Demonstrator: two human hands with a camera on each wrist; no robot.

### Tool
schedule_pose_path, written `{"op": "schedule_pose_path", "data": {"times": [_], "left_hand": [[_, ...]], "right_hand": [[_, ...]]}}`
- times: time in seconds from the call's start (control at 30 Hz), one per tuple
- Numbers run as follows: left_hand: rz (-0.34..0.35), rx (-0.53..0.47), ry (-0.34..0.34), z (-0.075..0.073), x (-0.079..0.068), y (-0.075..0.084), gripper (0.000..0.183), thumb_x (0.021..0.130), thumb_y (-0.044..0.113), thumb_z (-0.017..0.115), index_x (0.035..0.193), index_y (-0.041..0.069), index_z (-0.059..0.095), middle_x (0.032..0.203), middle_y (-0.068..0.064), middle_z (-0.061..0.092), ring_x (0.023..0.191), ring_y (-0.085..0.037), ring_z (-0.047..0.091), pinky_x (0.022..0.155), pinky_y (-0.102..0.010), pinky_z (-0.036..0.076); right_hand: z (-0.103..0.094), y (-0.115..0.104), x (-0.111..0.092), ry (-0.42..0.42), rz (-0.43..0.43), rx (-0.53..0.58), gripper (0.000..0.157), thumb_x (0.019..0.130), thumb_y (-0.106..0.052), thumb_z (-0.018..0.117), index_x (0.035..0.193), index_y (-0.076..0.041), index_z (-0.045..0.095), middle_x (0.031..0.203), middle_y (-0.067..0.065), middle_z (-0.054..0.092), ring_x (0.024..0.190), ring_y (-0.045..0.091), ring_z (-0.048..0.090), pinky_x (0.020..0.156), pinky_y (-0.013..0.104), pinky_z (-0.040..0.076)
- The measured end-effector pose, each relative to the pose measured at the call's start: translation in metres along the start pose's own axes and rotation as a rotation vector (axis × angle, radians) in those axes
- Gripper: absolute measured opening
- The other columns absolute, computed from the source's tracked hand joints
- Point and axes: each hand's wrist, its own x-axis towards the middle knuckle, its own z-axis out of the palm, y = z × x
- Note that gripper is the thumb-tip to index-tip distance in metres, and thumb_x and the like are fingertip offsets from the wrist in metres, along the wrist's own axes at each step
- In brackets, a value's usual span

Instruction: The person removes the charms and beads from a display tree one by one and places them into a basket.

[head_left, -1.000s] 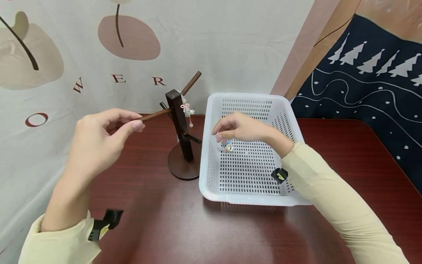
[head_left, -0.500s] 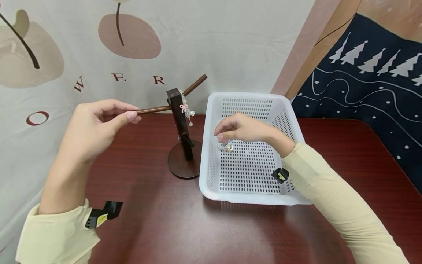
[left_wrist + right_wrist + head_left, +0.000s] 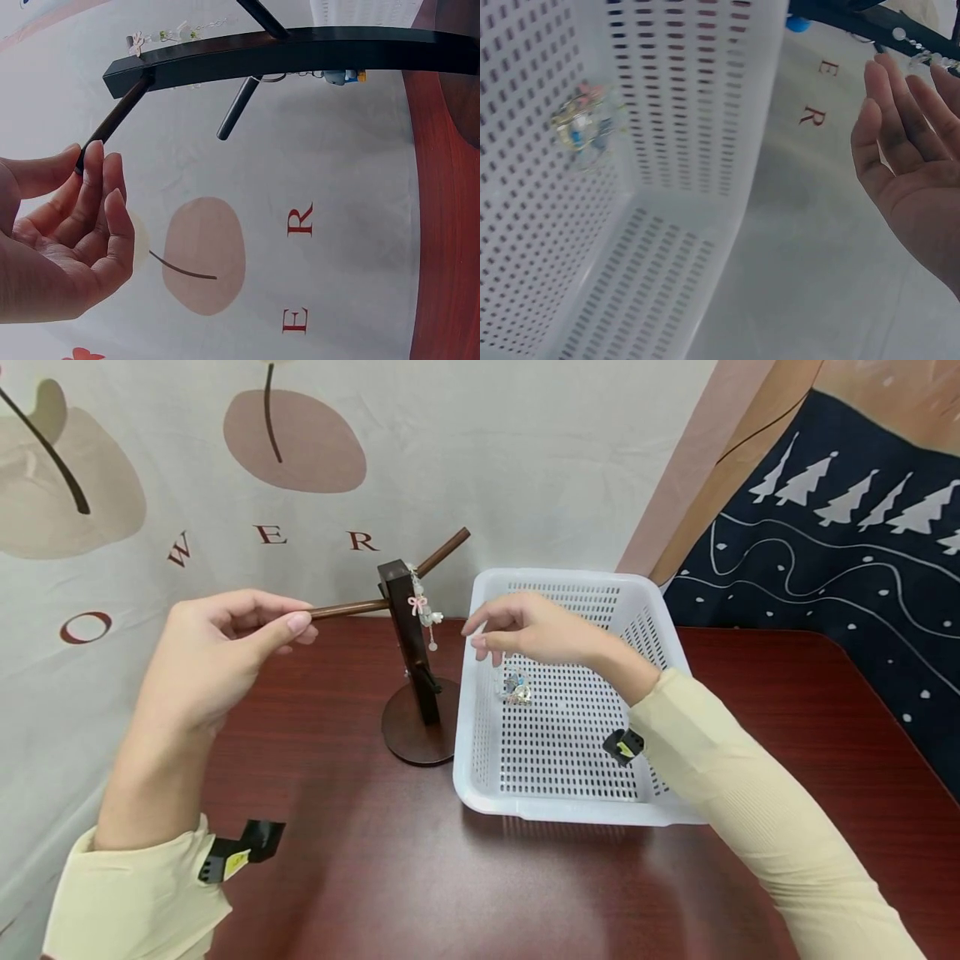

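My left hand (image 3: 225, 647) pinches the outer end of a brown wooden peg (image 3: 348, 608) on a dark stand (image 3: 408, 647) with a round base. A beaded strap with a pink bow (image 3: 417, 606) hangs by the stand's upper right peg. In the left wrist view, a small blue charm (image 3: 340, 76) also hangs along the post. My right hand (image 3: 532, 631) hovers over the left side of a white perforated basket (image 3: 585, 812), fingers loosely bent with nothing seen between them. Below it, a small cluster of beaded charms (image 3: 517, 687) lies in the basket.
The basket stands close against the right side of the stand's base, on a dark red table (image 3: 360, 860). Behind them hangs a pale printed cloth (image 3: 480, 460). A dark blue cloth with white trees (image 3: 847, 543) hangs at the right.
The stand has turned a little, its upper right peg swinging rightward, while my left hand shifted slightly left and up. My right hand has risen and moved left, away from the charms.
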Motion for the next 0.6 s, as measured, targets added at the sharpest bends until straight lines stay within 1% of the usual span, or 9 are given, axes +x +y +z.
{"op": "schedule_pose_path", "data": {"times": [0.1,0.17,0.27,0.37,0.6], "left_hand": [[-0.002,0.001,0.001,0.0,0.0,0.0,0.012,0.084,0.012,0.066,0.093,0.006,0.071,0.069,0.008,0.067,0.068,-0.007,0.063,0.064,-0.016,0.043],[-0.006,0.007,0.003,0.0,0.0,0.0,0.012,0.084,0.012,0.067,0.093,0.006,0.071,0.069,0.008,0.067,0.068,-0.007,0.062,0.063,-0.016,0.042],[-0.012,0.018,0.005,-0.001,0.0,0.0,0.013,0.084,0.013,0.067,0.094,0.006,0.071,0.069,0.008,0.067,0.069,-0.007,0.062,0.062,-0.017,0.04],[-0.017,0.029,0.005,-0.001,0.0,0.001,0.014,0.084,0.014,0.067,0.094,0.005,0.071,0.069,0.009,0.067,0.069,-0.007,0.062,0.061,-0.017,0.039],[-0.022,0.044,0.006,-0.001,0.0,0.001,0.014,0.084,0.016,0.067,0.094,0.006,0.071,0.069,0.01,0.067,0.069,-0.006,0.062,0.061,-0.017,0.038]], "right_hand": [[0.0,-0.007,0.006,0.028,-0.006,-0.009,0.022,0.091,-0.008,0.055,0.111,0.0,0.06,0.086,0.015,0.066,0.071,0.022,0.061,0.07,0.033,0.046],[0.001,-0.011,0.01,0.051,-0.006,-0.016,0.022,0.091,-0.009,0.056,0.111,-0.002,0.06,0.085,0.013,0.066,0.071,0.023,0.061,0.07,0.032,0.045],[0.002,-0.016,0.015,0.088,-0.015,-0.012,0.021,0.09,-0.008,0.057,0.109,-0.001,0.061,0.082,0.009,0.067,0.071,0.026,0.06,0.068,0.031,0.045],[0.003,-0.021,0.02,0.116,-0.028,-0.005,0.02,0.09,-0.007,0.057,0.108,0.0,0.061,0.077,0.008,0.066,0.069,0.025,0.059,0.066,0.03,0.045],[0.006,-0.032,0.026,0.126,-0.05,0.003,0.018,0.086,-0.007,0.062,0.104,-0.001,0.063,0.07,0.008,0.063,0.066,0.021,0.058,0.063,0.028,0.045]]}}
